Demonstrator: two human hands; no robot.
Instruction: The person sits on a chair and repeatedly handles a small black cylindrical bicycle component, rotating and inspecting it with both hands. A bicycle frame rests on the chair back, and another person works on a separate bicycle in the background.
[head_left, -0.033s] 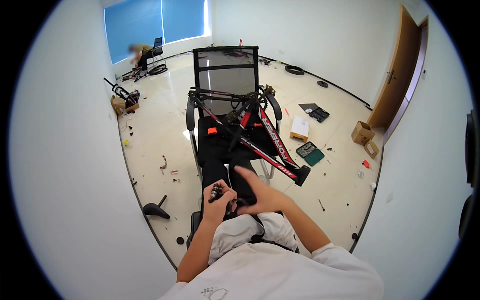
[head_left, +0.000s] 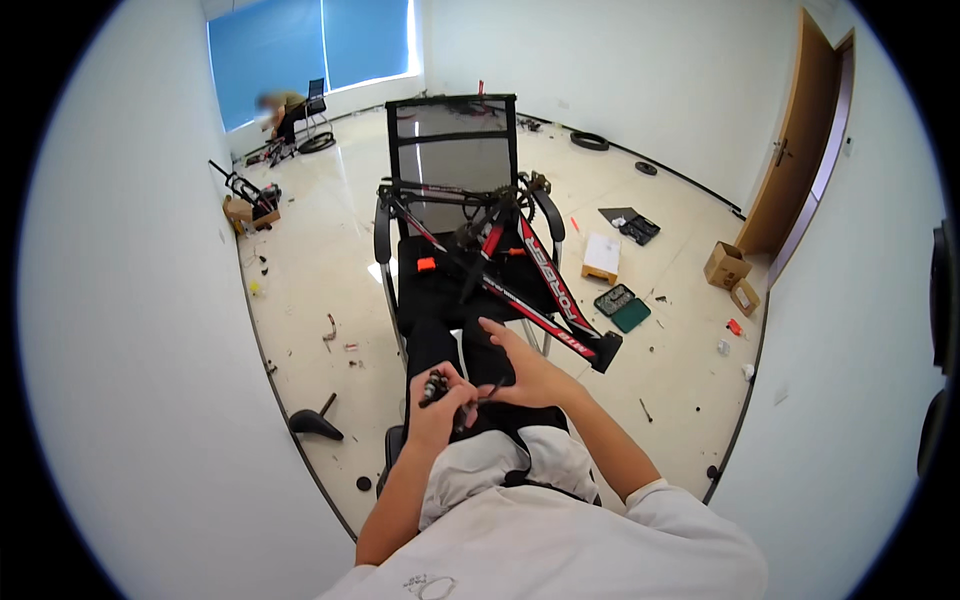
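Note:
My left hand (head_left: 440, 405) is closed around a small dark part with a ringed, shiny metal end (head_left: 434, 387); its exact kind cannot be made out. Beside it, my right hand (head_left: 525, 372) is held open, fingers stretched forward and thumb toward the part. A thin dark piece (head_left: 491, 390) shows between the two hands, near the right thumb; whether it belongs to the held part is unclear. Ahead of my knees, a black, red and white bicycle frame (head_left: 543, 270) lies across the seat of a black mesh-backed chair (head_left: 450, 150). Its crankset (head_left: 520, 205) is toward the backrest.
An orange object (head_left: 427, 265) lies on the seat. To the right are a green tool case (head_left: 628, 310), a white-topped box (head_left: 601, 257) and cardboard boxes (head_left: 725, 264). A bicycle saddle (head_left: 316, 424) lies at left. Far left, another person (head_left: 288, 108) bends over bicycle parts.
My right hand has shifted slightly forward, its thumb now higher beside the left hand. The thin dark piece between the hands shows more plainly. The left hand keeps its hold.

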